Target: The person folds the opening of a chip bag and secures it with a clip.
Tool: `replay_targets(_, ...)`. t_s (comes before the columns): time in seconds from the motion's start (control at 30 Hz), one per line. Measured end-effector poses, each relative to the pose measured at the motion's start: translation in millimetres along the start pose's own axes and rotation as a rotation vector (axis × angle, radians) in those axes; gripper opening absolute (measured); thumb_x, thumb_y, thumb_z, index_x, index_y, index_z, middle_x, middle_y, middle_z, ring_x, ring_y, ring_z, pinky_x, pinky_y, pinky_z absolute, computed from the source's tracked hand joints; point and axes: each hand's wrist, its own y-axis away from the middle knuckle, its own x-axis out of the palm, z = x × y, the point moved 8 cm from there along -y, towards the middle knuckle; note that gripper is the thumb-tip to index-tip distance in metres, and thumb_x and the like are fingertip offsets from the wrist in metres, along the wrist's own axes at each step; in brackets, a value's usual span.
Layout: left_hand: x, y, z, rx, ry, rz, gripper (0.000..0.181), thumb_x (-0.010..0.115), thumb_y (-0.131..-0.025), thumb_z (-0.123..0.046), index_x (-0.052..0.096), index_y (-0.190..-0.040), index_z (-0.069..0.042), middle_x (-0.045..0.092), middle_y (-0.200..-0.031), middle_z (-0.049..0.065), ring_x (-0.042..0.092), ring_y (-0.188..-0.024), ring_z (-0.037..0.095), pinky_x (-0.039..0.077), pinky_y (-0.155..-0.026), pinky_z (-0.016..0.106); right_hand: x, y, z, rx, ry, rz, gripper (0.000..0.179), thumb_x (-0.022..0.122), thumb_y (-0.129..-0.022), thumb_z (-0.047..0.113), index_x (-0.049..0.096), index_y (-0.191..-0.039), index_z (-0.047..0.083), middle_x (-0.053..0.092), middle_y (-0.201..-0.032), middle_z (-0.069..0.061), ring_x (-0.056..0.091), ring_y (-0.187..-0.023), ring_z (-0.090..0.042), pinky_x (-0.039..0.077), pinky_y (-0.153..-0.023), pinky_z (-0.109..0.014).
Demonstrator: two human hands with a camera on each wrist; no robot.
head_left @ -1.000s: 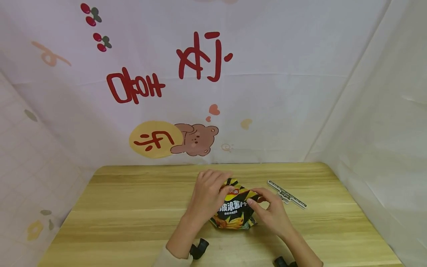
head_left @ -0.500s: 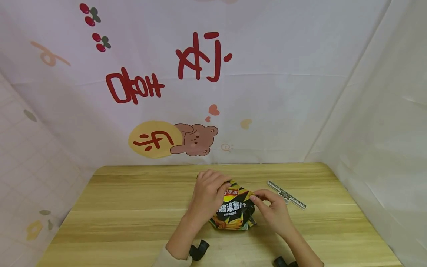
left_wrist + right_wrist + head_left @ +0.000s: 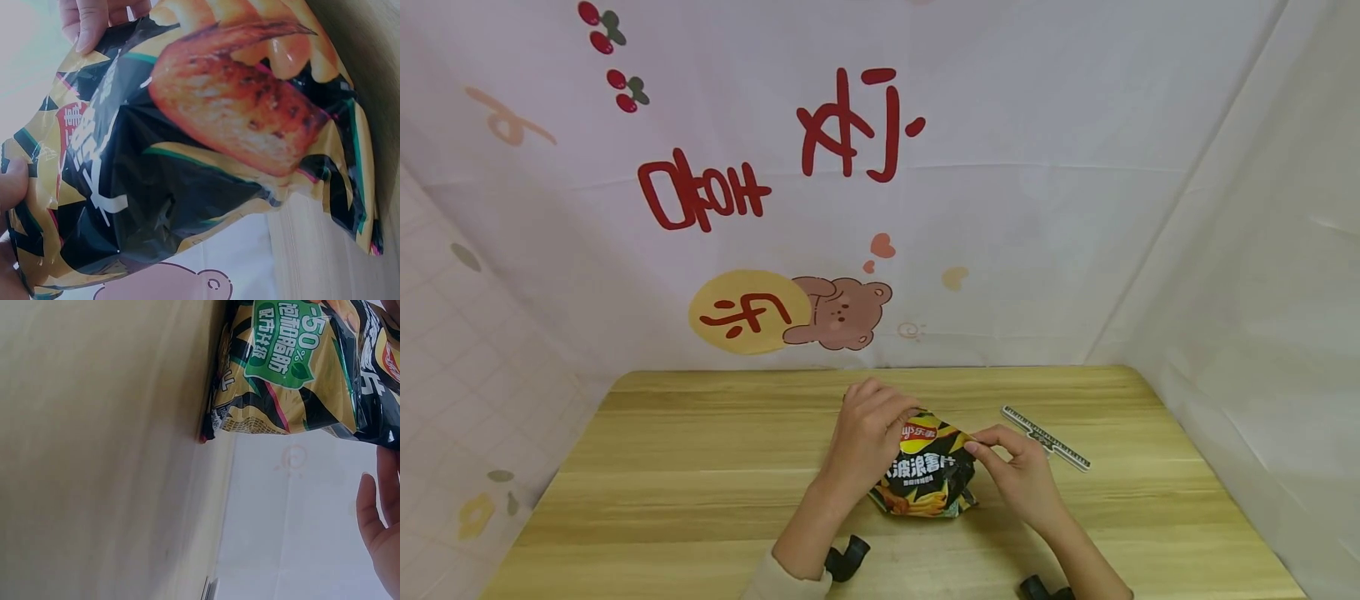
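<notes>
I am holding the bag [image 3: 931, 479] with both hands near the middle of the desk [image 3: 700, 450], its black front facing up toward me. My left hand [image 3: 867, 433] is clamping its upper left side, thumb lying on the front and fingers curling over the edge. My right hand [image 3: 1018, 479] is pinching the upper right corner between thumb and forefinger. The two hands are staying apart, with the bag stretching between them. The lower end is sitting at or just above the desk; I cannot tell whether it is touching.

In the left wrist view a printed chicken wing [image 3: 231, 103] is showing on the bag, and in the right wrist view a green label [image 3: 287, 344] is showing on its other side.

Just beyond my right hand, a long, narrow ruler [image 3: 1045, 437] is lying aslant on the desk. A pale sleeve [image 3: 790, 579] is covering my left forearm, and a black fitting [image 3: 848, 558] is sitting by that wrist.

Behind the desk a white cloth [image 3: 1037, 208] is hanging, bearing a brown bear [image 3: 844, 315], a yellow disc [image 3: 748, 312], red lettering [image 3: 891, 133] and cherries [image 3: 601, 42].
</notes>
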Motion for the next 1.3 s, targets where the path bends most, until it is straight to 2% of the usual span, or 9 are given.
replay_targets(0.13, -0.2, -0.5, -1.1, 0.02, 0.02, 0.003, 0.01, 0.081, -0.09, -0.002, 0.081, -0.096, -0.01, 0.077, -0.088, -0.002, 0.062, -0.089, 0.016, 0.044, -0.078, 0.031, -1.2, -0.1, 6.0, -0.059, 0.013, -0.015, 0.029, 0.079, -0.083, -0.013, 0.079, -0.093, 0.014, 0.076, -0.087, 0.001, 0.069, -0.079, -0.009, 0.053, -0.074, -0.018)
replay_targets(0.4, -0.8, 0.1, -1.0, 0.033, 0.048, 0.009, 0.014, 0.078, -0.09, 0.004, 0.081, -0.096, -0.009, 0.077, -0.089, -0.001, 0.062, -0.09, 0.016, 0.049, -0.081, 0.029, -1.8, -0.2, 6.0, -0.102, 0.007, -0.035, 0.032, 0.081, -0.079, -0.017, 0.08, -0.094, 0.012, 0.076, -0.085, -0.002, 0.068, -0.079, -0.009, 0.051, -0.076, -0.016)
replay_targets(0.7, -2.2, 1.2, 0.4, 0.047, 0.087, 0.034, 0.026, 0.071, -0.089, 0.016, 0.08, -0.097, -0.008, 0.077, -0.091, 0.0, 0.066, -0.092, 0.016, 0.052, -0.088, 0.031, -3.8, -0.1, 3.8, -0.066, -0.047, -0.017, 0.028, 0.082, -0.078, -0.016, 0.081, -0.091, 0.009, 0.077, -0.086, 0.002, 0.07, -0.08, -0.01, 0.053, -0.079, -0.018)
replay_targets(0.83, -3.1, 1.6, 2.0, 0.048, 0.113, 0.042, 0.03, 0.067, -0.088, 0.02, 0.08, -0.097, -0.006, 0.077, -0.092, 0.001, 0.066, -0.093, 0.017, 0.052, -0.09, 0.031, -3.8, 0.4, 3.9, -0.067, -0.062, -0.015, 0.025, 0.082, -0.078, -0.016, 0.08, -0.09, 0.006, 0.076, -0.085, -0.004, 0.07, -0.08, -0.01, 0.052, -0.086, -0.018)
replay_targets(1.07, -2.6, 1.7, 3.7, 0.042, 0.136, 0.068, 0.033, 0.062, -0.089, 0.021, 0.08, -0.096, -0.006, 0.077, -0.093, 0.001, 0.066, -0.094, 0.017, 0.051, -0.094, 0.031, -3.9, 2.1, 6.2, -0.147, -0.145, -0.022, 0.034, 0.079, -0.074, -0.026, 0.08, -0.091, 0.003, 0.076, -0.085, -0.01, 0.069, -0.081, -0.011, 0.054, -0.076, -0.018)
replay_targets(1.3, -2.7, 2.4, 2.9, 0.051, 0.13, 0.084, 0.034, 0.064, -0.086, 0.02, 0.081, -0.096, -0.007, 0.076, -0.094, 0.0, 0.066, -0.095, 0.016, 0.051, -0.095, 0.032, -4.3, 2.4, 7.9, -0.212, -0.209, -0.036, 0.038, 0.078, -0.066, -0.033, 0.08, -0.087, -0.001, 0.076, -0.088, -0.013, 0.071, -0.087, -0.008, 0.056, -0.078, -0.018)
